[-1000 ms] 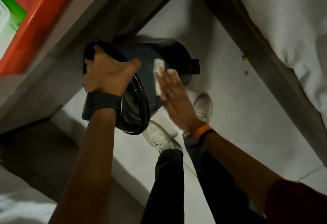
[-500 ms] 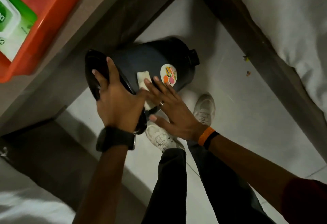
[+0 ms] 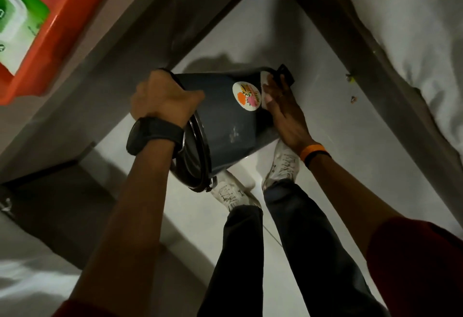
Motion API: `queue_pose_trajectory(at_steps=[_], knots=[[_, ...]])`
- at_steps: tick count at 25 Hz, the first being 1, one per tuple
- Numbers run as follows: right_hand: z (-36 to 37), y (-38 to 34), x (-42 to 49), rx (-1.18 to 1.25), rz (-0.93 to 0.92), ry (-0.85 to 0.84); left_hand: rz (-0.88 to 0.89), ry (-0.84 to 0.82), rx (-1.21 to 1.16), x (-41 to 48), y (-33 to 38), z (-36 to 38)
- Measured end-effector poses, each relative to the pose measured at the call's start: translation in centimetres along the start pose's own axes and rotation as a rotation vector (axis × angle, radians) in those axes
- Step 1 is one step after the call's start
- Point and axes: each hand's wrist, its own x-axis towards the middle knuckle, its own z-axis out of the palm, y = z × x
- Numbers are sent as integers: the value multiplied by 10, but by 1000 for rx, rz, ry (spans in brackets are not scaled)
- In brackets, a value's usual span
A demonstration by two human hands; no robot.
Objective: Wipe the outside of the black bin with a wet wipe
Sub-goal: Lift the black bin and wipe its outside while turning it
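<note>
The black bin [image 3: 225,126] is held tilted above the floor, its rim toward me and its base away. A round white sticker [image 3: 246,96] with orange and pink shapes shows on its side. My left hand [image 3: 165,98] grips the rim at the upper left. My right hand [image 3: 283,106] lies flat on the bin's right side near the base, pressing a white wet wipe [image 3: 264,86] against it. Only the wipe's edge shows past my fingers.
An orange tray [image 3: 57,33] holding a green and white wipes pack [image 3: 15,26] rests on a table at the upper left. A bed with white sheets [image 3: 400,28] runs along the right. My white shoes [image 3: 281,166] stand on the pale floor below the bin.
My right hand slid the wipe from near the rim past the sticker to the bin's base end. My left hand shifted its grip on the rim and the bin turned.
</note>
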Motion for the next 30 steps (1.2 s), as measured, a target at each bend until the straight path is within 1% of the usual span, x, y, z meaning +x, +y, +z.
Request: queue_pose_trajectory(at_steps=[1, 2, 4, 5, 6, 7, 8, 9, 10, 11, 13, 14, 16, 17, 18, 19, 20, 23, 24, 26, 27, 28, 29, 30], knots=[[6, -3, -10, -82, -112, 6, -4, 22, 20, 2, 5, -1], [16, -7, -24, -156, -264, 3, -9, 39, 35, 5, 9, -2], [36, -10, -54, -285, -566, -76, 4, 54, 66, 10, 15, -1], [43, -6, -66, -358, -657, -123, 9, 60, 81, 11, 17, 1], [44, 3, -71, -419, -674, -129, 8, 66, 92, 12, 18, 3], [40, 14, -69, -430, -586, -89, 3, 72, 101, 11, 19, 5], [32, 25, -62, -382, -397, -21, 1, 74, 107, 11, 20, 6], [22, 33, -53, -287, -168, 42, 0, 82, 108, 9, 22, 7], [14, 39, -43, -166, -4, 89, 6, 97, 102, 8, 23, 9], [8, 42, -32, -42, 61, 127, 30, 113, 92, 3, 23, 10], [5, 36, -12, 150, 71, 187, 146, 108, 97, -11, 19, 16], [3, 29, -4, 182, 80, 200, 216, 47, 124, -20, 15, 20], [-8, 19, 10, 125, 106, 212, 324, -129, 140, -39, 8, 30], [-14, 12, 13, 76, 114, 206, 341, -181, 122, -45, 6, 34], [-19, 3, 11, 41, 104, 180, 350, -198, 96, -48, 5, 39], [-19, -8, 3, 25, 55, 130, 355, -198, 67, -49, 4, 42], [-15, -20, -8, 16, -38, 62, 360, -189, 43, -48, 5, 43], [7, -51, -42, -79, -467, -87, 404, -165, 26, -41, 5, 44], [11, -55, -45, -117, -548, -106, 418, -162, 27, -40, 5, 44], [7, -50, -39, -210, -620, -103, 443, -160, 40, -38, 4, 45], [1, -42, -35, -264, -630, -87, 445, -159, 41, -37, 4, 45], [-6, -30, -33, -286, -568, -56, 436, -158, 42, -35, 4, 44], [-13, -17, -31, -257, -416, -22, 418, -156, 41, -31, 3, 42], [-18, -8, -29, -167, -185, 10, 395, -149, 42, -28, 4, 40]])
